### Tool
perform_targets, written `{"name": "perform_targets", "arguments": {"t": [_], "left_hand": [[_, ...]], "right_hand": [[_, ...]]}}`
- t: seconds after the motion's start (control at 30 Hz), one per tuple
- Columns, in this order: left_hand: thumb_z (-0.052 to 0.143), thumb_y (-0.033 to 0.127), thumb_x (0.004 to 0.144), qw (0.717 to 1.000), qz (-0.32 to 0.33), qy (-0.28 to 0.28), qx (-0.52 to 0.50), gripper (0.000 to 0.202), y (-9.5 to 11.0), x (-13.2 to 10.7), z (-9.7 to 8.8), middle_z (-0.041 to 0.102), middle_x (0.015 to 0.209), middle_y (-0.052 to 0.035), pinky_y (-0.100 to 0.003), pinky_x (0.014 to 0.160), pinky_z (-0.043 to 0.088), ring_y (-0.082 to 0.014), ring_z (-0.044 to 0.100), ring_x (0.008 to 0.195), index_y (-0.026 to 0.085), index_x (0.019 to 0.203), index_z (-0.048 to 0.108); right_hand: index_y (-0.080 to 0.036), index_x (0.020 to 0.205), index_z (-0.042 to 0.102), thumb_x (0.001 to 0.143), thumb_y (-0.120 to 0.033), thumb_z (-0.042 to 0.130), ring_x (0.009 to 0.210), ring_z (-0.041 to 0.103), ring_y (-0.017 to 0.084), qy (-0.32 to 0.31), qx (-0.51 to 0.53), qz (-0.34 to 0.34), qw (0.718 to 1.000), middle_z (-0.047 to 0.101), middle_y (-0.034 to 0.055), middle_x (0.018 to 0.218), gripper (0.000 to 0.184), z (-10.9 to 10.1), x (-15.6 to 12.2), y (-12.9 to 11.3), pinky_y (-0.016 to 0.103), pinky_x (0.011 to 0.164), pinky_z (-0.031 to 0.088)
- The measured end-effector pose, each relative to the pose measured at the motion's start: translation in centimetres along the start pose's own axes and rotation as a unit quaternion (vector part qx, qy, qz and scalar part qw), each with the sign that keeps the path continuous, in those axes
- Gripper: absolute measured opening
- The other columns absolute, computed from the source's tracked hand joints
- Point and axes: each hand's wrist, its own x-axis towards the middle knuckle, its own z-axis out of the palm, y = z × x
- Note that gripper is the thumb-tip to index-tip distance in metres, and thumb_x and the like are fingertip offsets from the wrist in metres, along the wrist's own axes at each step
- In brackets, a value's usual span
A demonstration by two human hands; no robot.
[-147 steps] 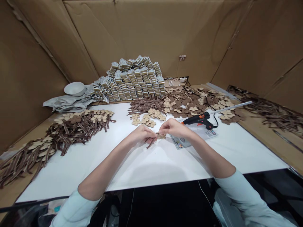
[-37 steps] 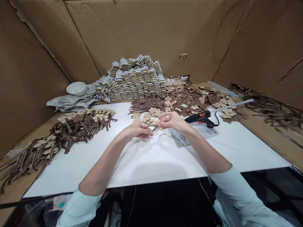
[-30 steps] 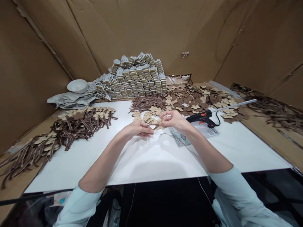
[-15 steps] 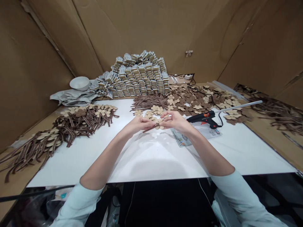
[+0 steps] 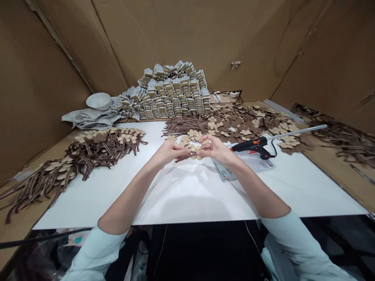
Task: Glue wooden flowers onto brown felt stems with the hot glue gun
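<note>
Left hand (image 5: 167, 151) and right hand (image 5: 215, 147) pinch a brown strip (image 5: 185, 157) with wooden flower (image 5: 197, 150) above the white board (image 5: 187, 195), glue gun (image 5: 253, 147) near its far right edge.

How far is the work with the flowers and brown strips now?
Likely done: the heap of strips with flowers lies at the left. In hand: left hand and right hand hold one brown strip against a flower cutout. Left: many loose flowers and bare strips lie beyond the hands; the glue gun lies beside them.

My left hand (image 5: 168, 151) and right hand (image 5: 215, 147) hide both ends of the strip (image 5: 184, 157); print on the card (image 5: 225, 174) is too small to read.
</note>
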Motion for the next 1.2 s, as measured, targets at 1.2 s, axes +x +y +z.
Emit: {"name": "perform_targets", "arguments": {"t": [1.2], "left_hand": [[0.078, 0.02, 0.042, 0.993, -0.113, 0.021, -0.041, 0.045, 0.2, 0.1, -0.3, 0.065, 0.059, -0.002, -0.028, 0.062, 0.051, -0.0144, 0.061, 0.058, 0.011, 0.085, 0.064]], "right_hand": [[-0.022, 0.073, 0.033, 0.057, -0.01, 0.057, 0.049, 0.054, 0.009, 0.045, -0.035, -0.03, 0.998, 0.05, -0.0092, 0.054, 0.031, 0.1, 0.7, 1.2, 0.022, 0.049, 0.04]]}}
